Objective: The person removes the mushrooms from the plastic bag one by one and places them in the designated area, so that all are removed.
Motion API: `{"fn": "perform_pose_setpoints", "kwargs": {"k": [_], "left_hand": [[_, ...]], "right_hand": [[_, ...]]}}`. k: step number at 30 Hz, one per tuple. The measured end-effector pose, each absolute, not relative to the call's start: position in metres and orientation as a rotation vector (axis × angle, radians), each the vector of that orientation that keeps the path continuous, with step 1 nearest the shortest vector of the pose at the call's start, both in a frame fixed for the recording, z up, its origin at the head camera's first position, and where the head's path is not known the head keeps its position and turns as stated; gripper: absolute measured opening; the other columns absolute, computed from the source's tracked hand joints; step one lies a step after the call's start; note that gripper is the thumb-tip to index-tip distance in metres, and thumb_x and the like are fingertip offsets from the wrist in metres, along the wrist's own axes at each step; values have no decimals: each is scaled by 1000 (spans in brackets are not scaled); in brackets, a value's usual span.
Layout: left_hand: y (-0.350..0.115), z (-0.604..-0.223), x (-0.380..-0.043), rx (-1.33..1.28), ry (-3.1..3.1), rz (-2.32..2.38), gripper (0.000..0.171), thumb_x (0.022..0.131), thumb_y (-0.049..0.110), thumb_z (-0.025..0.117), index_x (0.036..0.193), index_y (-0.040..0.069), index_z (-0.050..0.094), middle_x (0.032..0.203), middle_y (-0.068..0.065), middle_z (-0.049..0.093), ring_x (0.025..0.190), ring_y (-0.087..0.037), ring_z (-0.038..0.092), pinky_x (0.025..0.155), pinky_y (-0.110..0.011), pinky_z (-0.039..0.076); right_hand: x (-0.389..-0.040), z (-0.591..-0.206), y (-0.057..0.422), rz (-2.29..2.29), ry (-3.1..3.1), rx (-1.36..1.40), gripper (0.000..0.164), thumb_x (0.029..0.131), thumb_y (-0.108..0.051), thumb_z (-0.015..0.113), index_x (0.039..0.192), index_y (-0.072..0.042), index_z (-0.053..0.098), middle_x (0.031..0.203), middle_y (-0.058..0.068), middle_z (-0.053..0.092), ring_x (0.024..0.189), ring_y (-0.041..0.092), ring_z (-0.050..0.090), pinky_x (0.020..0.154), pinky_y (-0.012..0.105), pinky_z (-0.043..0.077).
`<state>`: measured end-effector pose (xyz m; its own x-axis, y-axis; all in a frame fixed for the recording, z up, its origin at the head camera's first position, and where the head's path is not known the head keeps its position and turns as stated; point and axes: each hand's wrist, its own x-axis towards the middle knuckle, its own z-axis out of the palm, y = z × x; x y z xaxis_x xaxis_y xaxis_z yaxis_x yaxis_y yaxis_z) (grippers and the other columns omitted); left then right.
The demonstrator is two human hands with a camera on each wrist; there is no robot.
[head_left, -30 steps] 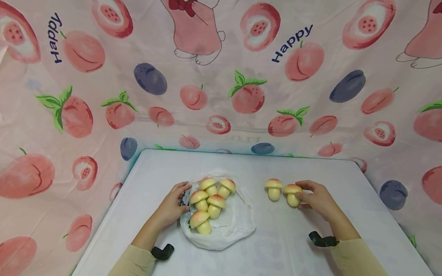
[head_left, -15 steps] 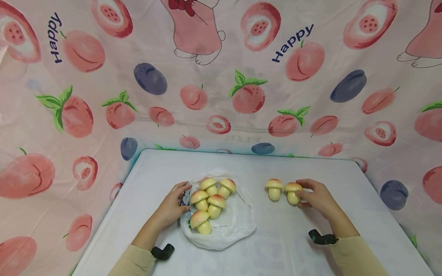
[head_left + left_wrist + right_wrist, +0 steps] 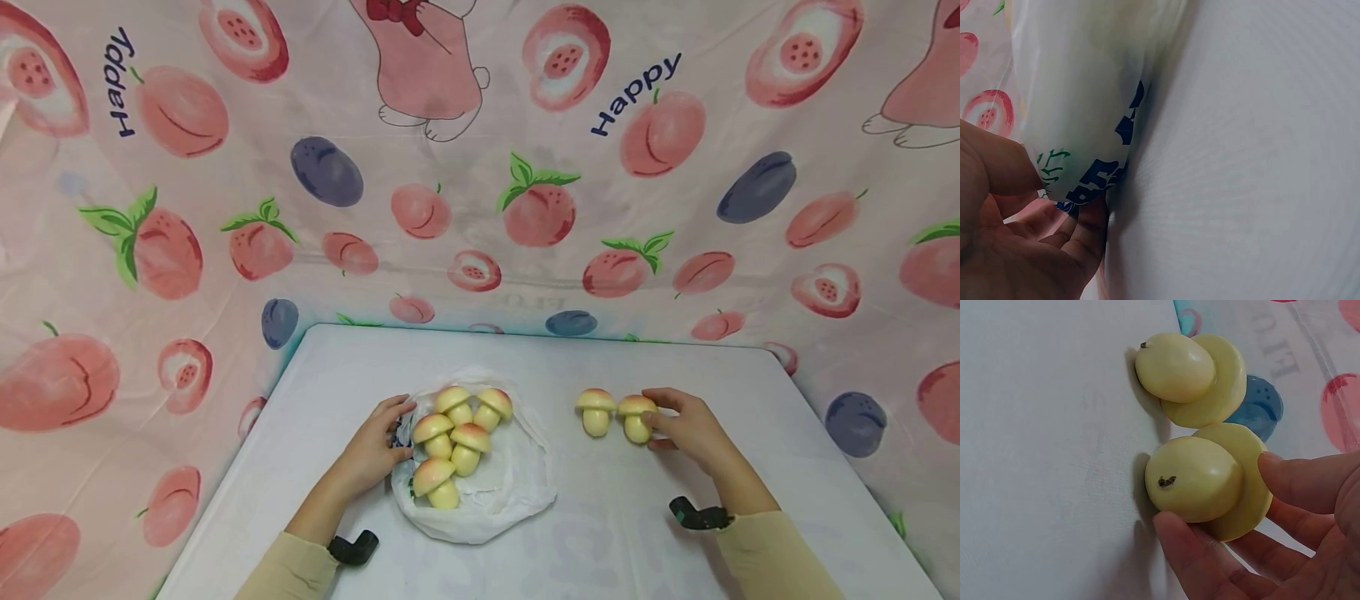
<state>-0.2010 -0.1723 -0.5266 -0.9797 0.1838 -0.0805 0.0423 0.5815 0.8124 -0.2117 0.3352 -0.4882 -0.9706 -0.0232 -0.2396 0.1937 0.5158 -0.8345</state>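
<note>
Left hand [image 3: 375, 442]: fingers and thumb hold the left edge of a white plastic bag [image 3: 487, 527]; the left wrist view shows the film between thumb and fingers. Right hand [image 3: 692, 429]: thumb against the cap and a fingertip against the stem of a yellow mushroom-shaped piece [image 3: 636, 410], in a narrow grip.

The gripped piece stands to the right on the white table [image 3: 600, 533], well apart from the bag. Just to its left is a matching piece [image 3: 596, 417], unheld; whether the two caps touch cannot be determined. Both have caps toward the far side and stems toward the near side. Five further mushrooms [image 3: 467, 446] lie grouped in the left part of the bag, its right part being bare.

Assessment: the step in hand appears to be placing or positioning the gripped piece beside its match while the bag is steadied. The next move would seem to call for loosening the right grip without knocking the neighbouring piece.
</note>
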Motion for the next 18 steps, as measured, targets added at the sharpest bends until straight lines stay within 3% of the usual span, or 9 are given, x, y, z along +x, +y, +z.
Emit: {"fn": "perform_pose_setpoints", "kwargs": {"k": [8, 18], "left_hand": [[-172, -526, -200, 188, 2651, 1361, 76, 92, -7, 76, 161, 14, 51, 175, -5, 34, 150, -46, 49, 117, -60, 50], [-171, -526, -199, 175, 2642, 1369, 76, 92, -8, 76, 161, 13, 51, 175, -5, 34, 150, -45, 50, 118, -60, 49]], "right_hand": [[-213, -490, 337, -1475, 2525, 111, 60, 106, -12, 65, 157, 10, 43, 162, 36, 42, 112, 24, 67, 79, 40, 69], [-213, -491, 336, -1426, 2543, 146, 62, 106, -15, 67, 158, 8, 43, 164, 35, 41, 120, 31, 65, 80, 39, 69]]}}
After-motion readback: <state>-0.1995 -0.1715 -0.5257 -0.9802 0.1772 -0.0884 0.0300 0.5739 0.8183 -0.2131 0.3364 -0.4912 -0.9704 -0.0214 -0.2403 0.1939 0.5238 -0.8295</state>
